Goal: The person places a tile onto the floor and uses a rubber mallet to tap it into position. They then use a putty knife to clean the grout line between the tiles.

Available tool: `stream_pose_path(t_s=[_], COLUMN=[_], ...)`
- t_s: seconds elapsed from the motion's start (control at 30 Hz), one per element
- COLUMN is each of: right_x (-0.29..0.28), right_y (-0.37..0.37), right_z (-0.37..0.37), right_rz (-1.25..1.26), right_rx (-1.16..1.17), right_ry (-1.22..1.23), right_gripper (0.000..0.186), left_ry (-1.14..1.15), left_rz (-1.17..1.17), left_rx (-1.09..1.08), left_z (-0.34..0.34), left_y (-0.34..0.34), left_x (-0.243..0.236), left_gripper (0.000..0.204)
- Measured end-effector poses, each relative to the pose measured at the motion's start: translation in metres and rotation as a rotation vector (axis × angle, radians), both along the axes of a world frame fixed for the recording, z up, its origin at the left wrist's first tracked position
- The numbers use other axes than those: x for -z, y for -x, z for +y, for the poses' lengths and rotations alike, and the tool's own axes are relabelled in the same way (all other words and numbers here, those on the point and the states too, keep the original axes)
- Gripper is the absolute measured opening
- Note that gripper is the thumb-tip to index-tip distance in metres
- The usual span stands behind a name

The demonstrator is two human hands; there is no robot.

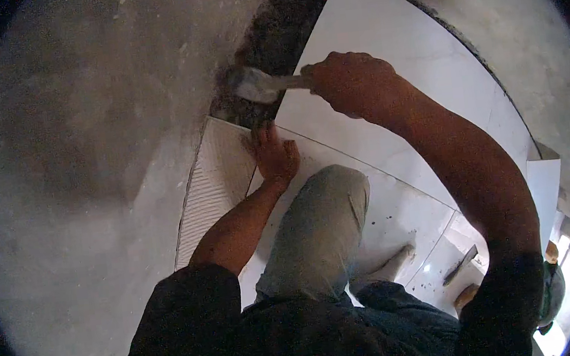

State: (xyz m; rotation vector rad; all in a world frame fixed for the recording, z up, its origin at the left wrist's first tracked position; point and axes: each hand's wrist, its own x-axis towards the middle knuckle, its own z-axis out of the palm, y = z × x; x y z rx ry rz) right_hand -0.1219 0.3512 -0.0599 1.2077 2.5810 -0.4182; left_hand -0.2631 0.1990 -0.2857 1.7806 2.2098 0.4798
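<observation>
My right hand [355, 83] is closed round the handle of a mallet [255, 86]. Its pale, rounded head is blurred and hangs over a dark, rough strip of floor [271, 38] beside the wall. My left hand [276, 157] lies flat with fingers stretched, at the near end of that strip. Under its palm is a white tile [316, 149], and its fingertips reach the dark gap. Beyond the joint, a large white tile [381, 38] spreads below my right hand. To the left of my left hand lies a pale, ribbed strip [209, 171] along the wall.
A bare grey wall [74, 129] fills the left side, and another grey surface [532, 37] borders the tiles at upper right. My bent knee [332, 208] rests over the near tile. A dark, long tool [459, 265] and a greenish shape [550, 296] show at lower right.
</observation>
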Motion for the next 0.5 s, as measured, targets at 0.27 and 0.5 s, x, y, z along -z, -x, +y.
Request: stream_pose_path(t_s=[0.27, 0.5], right_x=[0.007, 0.015], right_y=[-0.013, -0.022], right_z=[0.006, -0.013], right_rz=[0.028, 0.127], right_rx=[0.057, 0.193], right_ry=[0.11, 0.109], right_gripper=[0.023, 0.024], left_ry=[0.065, 0.03], left_rz=[-0.022, 0.005], left_rx=[0.016, 0.004], left_z=[0.002, 0.003], left_y=[-0.003, -0.004], left_x=[-0.005, -0.002], left_gripper=[0.063, 0.07])
